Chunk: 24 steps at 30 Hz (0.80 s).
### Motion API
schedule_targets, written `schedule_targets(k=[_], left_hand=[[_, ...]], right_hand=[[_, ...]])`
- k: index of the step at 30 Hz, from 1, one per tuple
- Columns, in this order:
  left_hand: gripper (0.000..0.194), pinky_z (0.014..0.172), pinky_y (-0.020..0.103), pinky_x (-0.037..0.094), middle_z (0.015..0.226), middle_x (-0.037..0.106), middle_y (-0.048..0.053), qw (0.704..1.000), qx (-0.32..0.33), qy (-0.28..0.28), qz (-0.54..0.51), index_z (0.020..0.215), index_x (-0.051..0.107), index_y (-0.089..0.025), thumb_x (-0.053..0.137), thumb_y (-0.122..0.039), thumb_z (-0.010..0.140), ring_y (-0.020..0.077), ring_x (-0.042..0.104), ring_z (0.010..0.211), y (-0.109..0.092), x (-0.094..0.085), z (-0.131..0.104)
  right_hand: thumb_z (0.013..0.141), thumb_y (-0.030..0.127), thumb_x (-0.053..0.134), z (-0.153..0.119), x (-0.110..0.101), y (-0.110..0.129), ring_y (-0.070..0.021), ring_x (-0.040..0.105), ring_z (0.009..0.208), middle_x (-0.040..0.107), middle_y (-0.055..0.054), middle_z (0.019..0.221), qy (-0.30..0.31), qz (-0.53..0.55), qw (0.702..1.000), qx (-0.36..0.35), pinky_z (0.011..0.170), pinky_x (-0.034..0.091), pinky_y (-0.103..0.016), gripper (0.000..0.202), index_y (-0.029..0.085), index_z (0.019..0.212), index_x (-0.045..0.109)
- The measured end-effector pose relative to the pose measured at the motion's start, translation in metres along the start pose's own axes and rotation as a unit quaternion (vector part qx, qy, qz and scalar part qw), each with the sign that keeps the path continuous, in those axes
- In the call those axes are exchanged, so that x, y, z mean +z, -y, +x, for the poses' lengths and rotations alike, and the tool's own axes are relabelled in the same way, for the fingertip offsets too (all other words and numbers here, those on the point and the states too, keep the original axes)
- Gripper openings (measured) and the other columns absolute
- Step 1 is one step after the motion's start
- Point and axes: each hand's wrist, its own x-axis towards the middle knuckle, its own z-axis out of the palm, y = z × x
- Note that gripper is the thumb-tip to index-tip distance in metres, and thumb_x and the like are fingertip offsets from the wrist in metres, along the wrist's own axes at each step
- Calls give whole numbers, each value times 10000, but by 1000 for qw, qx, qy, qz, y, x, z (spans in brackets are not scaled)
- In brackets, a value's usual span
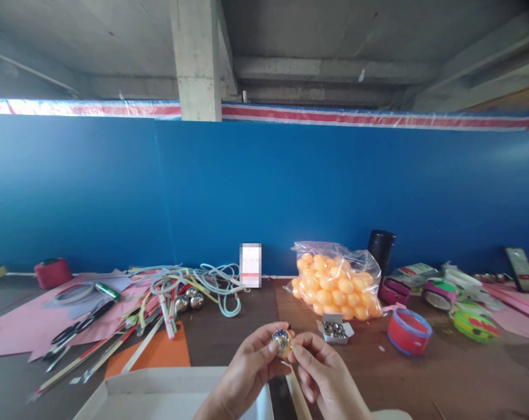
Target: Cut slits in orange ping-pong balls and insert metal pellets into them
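Observation:
My left hand point(258, 359) holds a small orange ball point(285, 344) whose facing side is covered with shiny silver pieces. Close against the ball's right side, my right hand point(319, 364) has its thumb and index finger pinched together; whatever is between them is too small to make out. Behind my right hand stands a small open box point(335, 331) of silver metal pieces. A clear plastic bag point(334, 283) full of orange balls lies behind that box. Below my hands are a white tray point(159, 382) and a pale wooden strip point(296, 392).
On the left lie pink paper point(14, 326), scissors point(83, 321), sticks, tangled pale blue cord point(229, 286) and steel balls point(196, 300). To the right are a red and blue ring point(409, 332), a black cylinder point(380, 251) and a green roll point(474, 324). A blue partition point(264, 186) rises behind.

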Motion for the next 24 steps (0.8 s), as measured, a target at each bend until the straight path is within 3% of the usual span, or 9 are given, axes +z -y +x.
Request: schedule_targets(k=[15,24], left_hand=[[306,738,299,451,969,601,105,1000,-4,-2,3,1107,585,-135,523,-170,809,144,582,802,1,-1,-1],[303,731,303,445,887,608,91,1000,-7,-6,2,1105,589,-126,522,-171,812,138,586,770,0,1,0]], right_hand=[[677,474,701,-2,5,7,-11,297,322,467,78,458,-5,11,1000,22,322,224,-145,356,163,706,530],[668,442,724,-5,10,15,-11,313,342,502,55,509,1,54,998,36,331,248,-142,341,161,679,532]])
